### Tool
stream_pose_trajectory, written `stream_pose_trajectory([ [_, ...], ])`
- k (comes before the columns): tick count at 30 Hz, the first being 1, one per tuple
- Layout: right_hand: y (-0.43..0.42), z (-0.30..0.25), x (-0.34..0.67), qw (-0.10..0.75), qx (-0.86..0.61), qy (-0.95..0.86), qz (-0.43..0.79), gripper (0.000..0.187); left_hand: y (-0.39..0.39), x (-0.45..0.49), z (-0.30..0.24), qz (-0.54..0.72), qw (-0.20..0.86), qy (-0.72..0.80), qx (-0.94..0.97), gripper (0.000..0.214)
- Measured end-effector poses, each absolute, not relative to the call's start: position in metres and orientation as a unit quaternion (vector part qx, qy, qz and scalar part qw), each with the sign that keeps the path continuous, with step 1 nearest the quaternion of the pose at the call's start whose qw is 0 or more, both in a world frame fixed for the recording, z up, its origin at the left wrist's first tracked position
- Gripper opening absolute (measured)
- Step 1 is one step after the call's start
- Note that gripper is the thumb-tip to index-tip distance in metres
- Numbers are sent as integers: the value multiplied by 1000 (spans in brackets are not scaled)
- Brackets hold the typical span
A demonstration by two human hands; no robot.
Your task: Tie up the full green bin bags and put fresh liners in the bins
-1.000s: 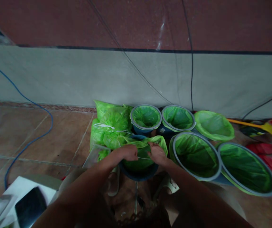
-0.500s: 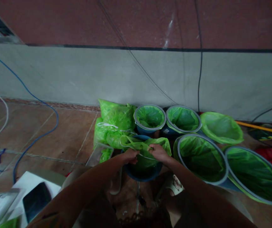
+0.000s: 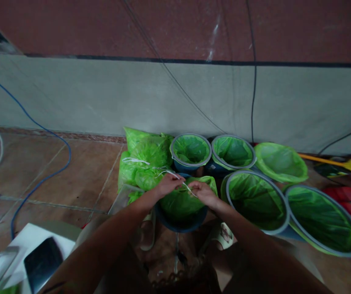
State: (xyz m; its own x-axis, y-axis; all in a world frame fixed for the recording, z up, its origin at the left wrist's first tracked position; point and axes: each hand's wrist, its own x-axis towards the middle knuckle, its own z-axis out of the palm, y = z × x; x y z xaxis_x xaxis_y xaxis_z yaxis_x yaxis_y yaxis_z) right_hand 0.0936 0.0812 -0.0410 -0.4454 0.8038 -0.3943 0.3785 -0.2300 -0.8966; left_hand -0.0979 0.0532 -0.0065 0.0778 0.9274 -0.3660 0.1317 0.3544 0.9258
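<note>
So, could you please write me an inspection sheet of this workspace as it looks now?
Surface: brown tiled floor by a grey wall.
Job's things: green bag in a blue bucket; thin white string between both hands.
Clutter: tied green bags, five lined buckets, red broom, white box with dark phone, sandals.
Hands: left hand and right hand each pinch the string over the bag.
Cables: blue cable on the floor; black wires on the wall.
Surroundings: red upper wall.
</note>
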Motion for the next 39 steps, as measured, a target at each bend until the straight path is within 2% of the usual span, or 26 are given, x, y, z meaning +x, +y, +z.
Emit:
stream_pose_trajectory([
  [4, 76, -26, 91, 157, -455, -527, 700, 16, 58, -100, -14, 337, 486, 571, 569, 20],
  [7, 75, -15, 91, 182, -448, -457, 746, 19, 54, -100, -19, 226, 469, 579, 628, 26],
  [11, 75, -13, 91, 213, -474, -443, 730, 34, 48, -100, -23, 109, 492, 588, 633, 34],
  [14, 76, -18, 93, 177, -472, -503, 702, 46, 49, -102, -22, 85, 498, 599, 622, 35],
  [20, 82, -23, 96, 173, -480, -597, 619, 25, 56, -110, -11, 57, 487, 592, 640, 28],
  [24, 85, -26, 97, 165, -495, -624, 581, 27, 51, -112, -5, 75, 550, 566, 610, 24],
  [33, 88, -37, 101, 211, -530, -580, 581, 25, 46, -99, -11, 126, 654, 490, 563, 15],
  [39, 90, -30, 101, 179, -530, -627, 541, 21, 45, -100, -4, 65, 629, 528, 567, 16],
])
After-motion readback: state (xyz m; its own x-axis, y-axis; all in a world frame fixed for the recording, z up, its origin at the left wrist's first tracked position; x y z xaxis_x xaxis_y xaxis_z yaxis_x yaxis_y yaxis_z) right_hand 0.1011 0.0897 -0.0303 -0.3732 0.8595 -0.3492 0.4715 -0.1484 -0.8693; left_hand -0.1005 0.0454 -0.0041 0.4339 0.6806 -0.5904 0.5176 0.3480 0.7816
